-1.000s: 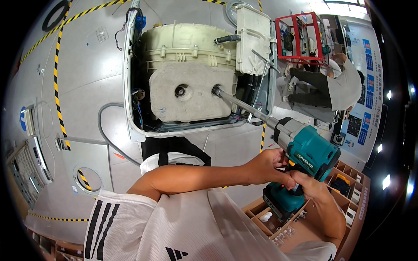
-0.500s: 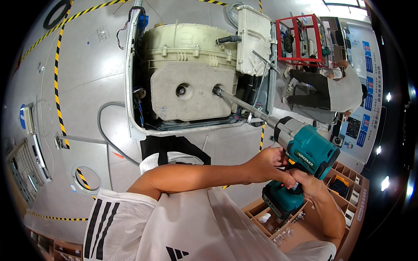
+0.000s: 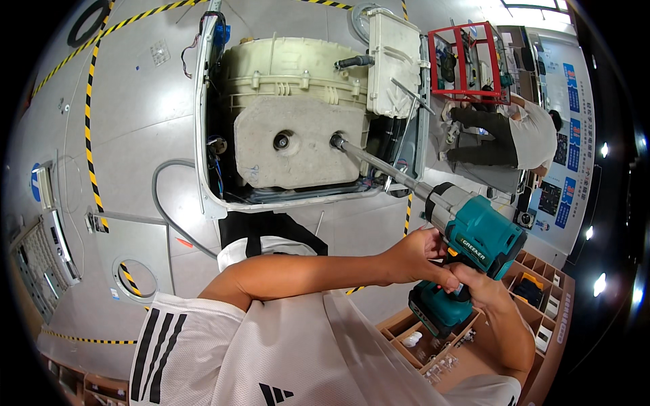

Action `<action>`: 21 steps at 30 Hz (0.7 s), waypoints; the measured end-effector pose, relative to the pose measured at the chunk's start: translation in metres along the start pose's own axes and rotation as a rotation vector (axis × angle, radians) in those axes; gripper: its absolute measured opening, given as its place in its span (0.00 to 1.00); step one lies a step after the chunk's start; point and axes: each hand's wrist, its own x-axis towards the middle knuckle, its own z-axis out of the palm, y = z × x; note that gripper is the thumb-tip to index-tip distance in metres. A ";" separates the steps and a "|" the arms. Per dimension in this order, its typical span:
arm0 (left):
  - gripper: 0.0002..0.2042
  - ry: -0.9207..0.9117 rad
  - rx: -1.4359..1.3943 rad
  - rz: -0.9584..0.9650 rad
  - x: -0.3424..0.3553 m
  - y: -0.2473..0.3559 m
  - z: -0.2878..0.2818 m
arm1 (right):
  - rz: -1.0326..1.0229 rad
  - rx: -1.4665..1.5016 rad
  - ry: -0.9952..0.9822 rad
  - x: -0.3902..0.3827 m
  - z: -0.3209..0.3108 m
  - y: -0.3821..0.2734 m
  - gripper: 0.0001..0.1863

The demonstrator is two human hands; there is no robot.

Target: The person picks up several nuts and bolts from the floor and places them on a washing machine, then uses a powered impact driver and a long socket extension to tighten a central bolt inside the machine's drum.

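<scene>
A teal cordless power driver (image 3: 474, 237) is held in both hands at the right. My right hand (image 3: 477, 287) grips its handle from below. My left hand (image 3: 414, 256) reaches across my body and rests against the tool's rear and handle. A long metal extension shaft (image 3: 382, 167) runs from the tool up-left to a bolt on the pale concrete block (image 3: 298, 145) fixed to the cream tub (image 3: 298, 74) of an opened washing machine lying on the floor.
A white machine panel (image 3: 394, 61) stands beside the tub. Another person (image 3: 508, 132) crouches at a red wire cart (image 3: 470, 64) at the upper right. A wooden compartment tray (image 3: 433, 342) with small parts sits at the lower right. A grey hose (image 3: 162, 203) and yellow-black floor tape (image 3: 88, 115) lie to the left.
The tool and both hands keep nearly the same place; the view has shifted slightly. The person at the cart has moved a little.
</scene>
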 end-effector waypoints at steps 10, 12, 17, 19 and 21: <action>0.33 -0.005 -0.008 0.024 0.003 0.002 -0.002 | 0.119 -0.056 -0.022 0.000 0.005 -0.021 0.09; 0.33 -0.013 -0.020 0.021 0.003 0.003 -0.002 | 0.089 -0.058 -0.006 0.001 0.006 -0.017 0.07; 0.33 -0.009 -0.028 0.012 0.002 0.001 0.000 | 0.054 0.019 0.025 0.001 0.005 -0.006 0.07; 0.34 0.004 0.004 0.006 0.002 0.000 -0.001 | 0.055 -0.007 0.004 0.001 0.003 -0.004 0.07; 0.34 0.015 0.027 0.001 0.003 -0.002 -0.002 | 0.051 -0.001 -0.016 0.001 0.001 -0.003 0.07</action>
